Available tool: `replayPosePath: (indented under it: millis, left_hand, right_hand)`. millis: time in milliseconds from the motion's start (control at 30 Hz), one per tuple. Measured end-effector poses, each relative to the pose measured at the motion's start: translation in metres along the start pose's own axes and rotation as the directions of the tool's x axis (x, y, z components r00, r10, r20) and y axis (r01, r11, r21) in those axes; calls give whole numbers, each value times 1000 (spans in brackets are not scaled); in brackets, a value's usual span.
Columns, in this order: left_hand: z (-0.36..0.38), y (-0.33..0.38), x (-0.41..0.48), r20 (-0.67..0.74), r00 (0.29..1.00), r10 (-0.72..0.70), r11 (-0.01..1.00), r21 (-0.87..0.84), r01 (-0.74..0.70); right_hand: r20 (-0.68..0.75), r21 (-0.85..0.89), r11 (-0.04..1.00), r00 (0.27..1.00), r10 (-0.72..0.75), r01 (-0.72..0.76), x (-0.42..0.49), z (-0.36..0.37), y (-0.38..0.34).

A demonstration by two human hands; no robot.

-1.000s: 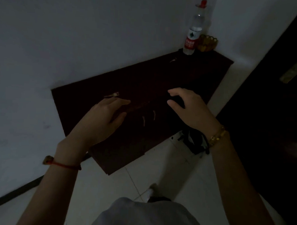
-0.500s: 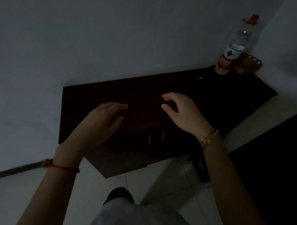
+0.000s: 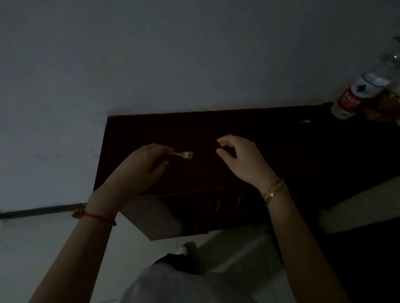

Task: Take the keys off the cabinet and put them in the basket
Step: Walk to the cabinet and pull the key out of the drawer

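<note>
A small brass key [image 3: 183,154] lies on the dark cabinet top [image 3: 274,150], near its left end. My left hand [image 3: 138,169] is over it, with the fingertips touching the key's blade end and the thumb apart below. To the right, my right hand [image 3: 242,162] hovers above the cabinet with its fingers curled apart and nothing in it. A second, silvery key [image 3: 305,121] lies far right on the top. Behind it, a woven basket [image 3: 391,108] sits in the back right corner, partly hidden by a bottle.
A clear water bottle [image 3: 357,96] with a red label stands right in front of the basket. The cabinet backs onto a pale wall and has door handles [image 3: 217,206] on its front. Pale floor tiles lie below, and the scene is very dim.
The view has swung left and closer to the cabinet. My left hand's fingertips have reached the brass key, which now shows beyond them. My right hand has stayed open beside it.
</note>
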State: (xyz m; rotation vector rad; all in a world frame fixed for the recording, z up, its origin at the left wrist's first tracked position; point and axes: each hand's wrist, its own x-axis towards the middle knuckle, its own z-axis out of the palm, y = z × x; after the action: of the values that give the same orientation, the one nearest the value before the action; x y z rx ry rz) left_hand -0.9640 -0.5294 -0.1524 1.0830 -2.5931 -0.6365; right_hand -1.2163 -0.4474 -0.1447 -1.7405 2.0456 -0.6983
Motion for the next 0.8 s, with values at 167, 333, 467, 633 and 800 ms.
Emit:
replayPosePath:
  millis: [167,333,467,633,800]
  left_hand:
    - [15,-23,28,-1,997,-74,997,-13,74]
    - [37,-42,58,6,996,-94,995,25,94]
    - [57,-52,76,21,991,-136,988,73,134]
    - [76,-62,90,52,984,-171,981,106,165]
    - [88,-66,100,29,977,-210,972,117,205]
  right_hand:
    - [45,11,997,996,79,-80,46,30,10]
    - [46,-19,992,991,122,-121,77,62,19]
    - [47,-24,988,987,155,-154,89,85,22]
    - [84,-86,984,983,161,-154,100,107,26]
    - [117,-113,986,984,133,-119,110,122,30]
